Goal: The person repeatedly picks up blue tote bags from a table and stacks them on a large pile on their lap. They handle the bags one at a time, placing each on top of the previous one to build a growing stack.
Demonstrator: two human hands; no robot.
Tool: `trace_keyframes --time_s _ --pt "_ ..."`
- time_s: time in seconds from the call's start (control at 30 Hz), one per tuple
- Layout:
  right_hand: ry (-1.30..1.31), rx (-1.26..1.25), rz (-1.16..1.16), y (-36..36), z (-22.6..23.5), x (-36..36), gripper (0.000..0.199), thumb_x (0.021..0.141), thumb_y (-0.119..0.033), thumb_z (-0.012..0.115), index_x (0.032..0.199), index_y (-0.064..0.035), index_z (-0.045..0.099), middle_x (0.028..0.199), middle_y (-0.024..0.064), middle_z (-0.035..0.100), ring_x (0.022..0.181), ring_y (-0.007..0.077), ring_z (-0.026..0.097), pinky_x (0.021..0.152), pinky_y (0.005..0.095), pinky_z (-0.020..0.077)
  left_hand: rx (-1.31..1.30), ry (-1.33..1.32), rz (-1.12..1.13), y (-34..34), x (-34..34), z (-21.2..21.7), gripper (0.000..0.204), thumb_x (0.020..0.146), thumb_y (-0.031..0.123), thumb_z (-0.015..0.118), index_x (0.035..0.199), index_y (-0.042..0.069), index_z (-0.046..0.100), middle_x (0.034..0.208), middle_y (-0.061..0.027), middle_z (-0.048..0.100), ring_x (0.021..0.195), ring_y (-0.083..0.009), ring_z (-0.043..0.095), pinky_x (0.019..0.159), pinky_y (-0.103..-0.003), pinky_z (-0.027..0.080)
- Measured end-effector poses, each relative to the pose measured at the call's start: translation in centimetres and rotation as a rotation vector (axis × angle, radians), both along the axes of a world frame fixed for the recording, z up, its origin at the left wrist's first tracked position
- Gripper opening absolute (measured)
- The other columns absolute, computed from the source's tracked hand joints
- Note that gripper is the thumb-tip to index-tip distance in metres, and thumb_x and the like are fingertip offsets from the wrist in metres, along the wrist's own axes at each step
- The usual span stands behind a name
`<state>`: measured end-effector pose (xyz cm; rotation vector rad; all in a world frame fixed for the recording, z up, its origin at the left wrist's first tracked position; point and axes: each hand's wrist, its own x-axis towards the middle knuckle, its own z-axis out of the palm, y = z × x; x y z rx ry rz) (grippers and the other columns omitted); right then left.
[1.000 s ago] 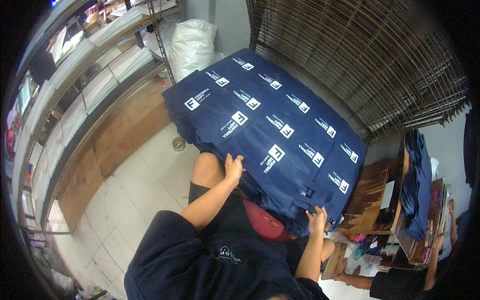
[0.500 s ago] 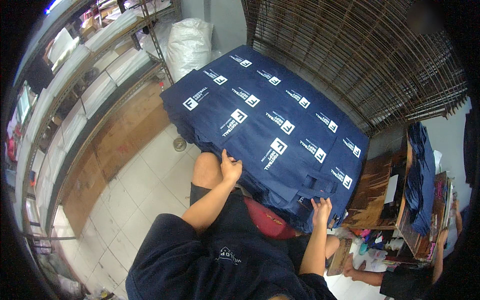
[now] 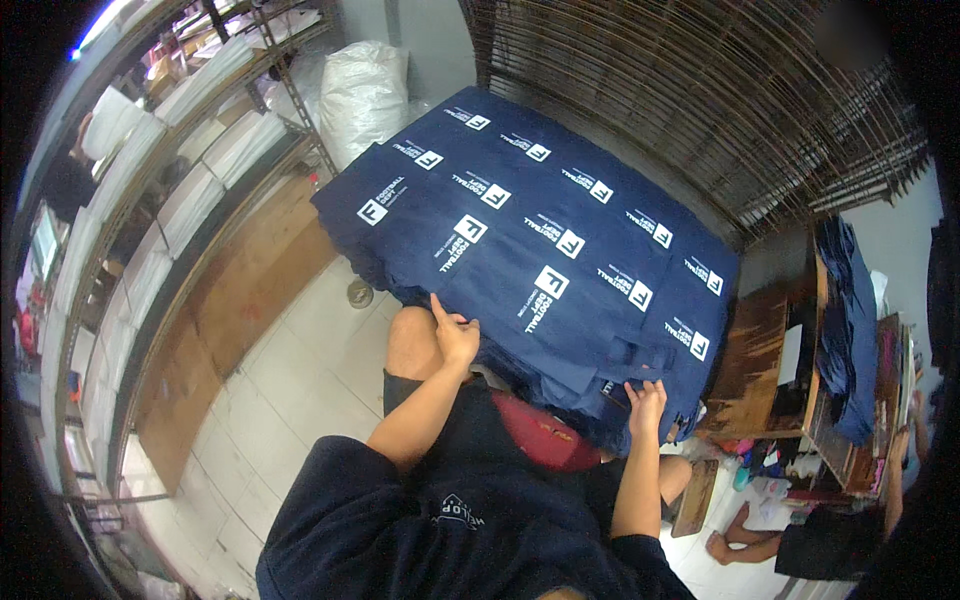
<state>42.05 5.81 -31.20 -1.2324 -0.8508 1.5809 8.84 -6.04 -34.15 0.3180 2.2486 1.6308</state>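
Observation:
A large stack of navy fabric bags (image 3: 540, 235), printed all over with white logos, lies in front of me. At its near left edge is my left hand (image 3: 457, 338); the index finger is stretched along the cloth and the thumb stands apart. My right hand (image 3: 646, 402) is at the near right corner, its fingertips bent over the edge of a top bag, beside a strap-like handle (image 3: 640, 372). The thumb of the right hand is partly hidden. Below the overhanging layers, a red seat (image 3: 540, 432) shows between my legs.
Shelves (image 3: 190, 215) with white stacks run along the left, above a wooden board (image 3: 235, 315). A white sack (image 3: 363, 95) stands behind the pile. Metal racks (image 3: 680, 100) lean at the far right. Navy cloth (image 3: 845, 330) hangs over a wooden table; another person (image 3: 835, 540) sits nearby.
The view has shifted slightly. My left hand stays at the stack's edge, and my right fingers have bent closer against the cloth near the handle. The other person's leg has moved.

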Motion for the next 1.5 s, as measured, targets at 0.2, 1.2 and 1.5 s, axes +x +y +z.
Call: trace_keyframes --time_s 0.2,1.2,1.5 --pt "0.045 -0.014 -0.008 0.3 -0.4 -0.4 0.033 0.091 -0.005 0.037 0.123 -0.0018 0.045 0.122 0.0099 0.052 0.104 0.024 0.055 0.089 0.043 0.0477 0.056 -0.092 0.001 -0.2 -0.3 -0.3 0.094 0.071 -0.007 0.064 0.144 0.007 0.006 0.085 -0.0073 0.053 0.065 -0.0165 0.059 0.065 -0.03 0.053" --pt "-0.39 0.007 -0.182 -0.4 -2.3 0.6 0.053 0.084 -0.007 0.06 0.132 -0.0023 0.038 0.106 0.0146 0.054 0.082 0.0181 0.057 0.058 0.0278 0.0525 0.042 -0.169 -0.009 0.3 0.4 1.7 0.092 0.076 -0.008 0.062 0.144 0.01 0.004 0.1 -0.0103 0.044 0.075 -0.0177 0.054 0.065 -0.029 0.05" --pt "-0.706 0.467 -0.31 -3.9 -2.8 3.5 0.033 0.081 -0.012 0.065 0.112 -0.0055 0.057 0.084 0.0072 0.058 0.063 0.0138 0.053 0.054 0.0261 0.0415 0.257 0.164 -0.348 -3.3 6.1 5.9 0.077 0.074 0.005 0.07 0.137 0.005 0.027 0.099 -0.0111 0.046 0.084 -0.0175 0.049 0.07 -0.029 0.043"
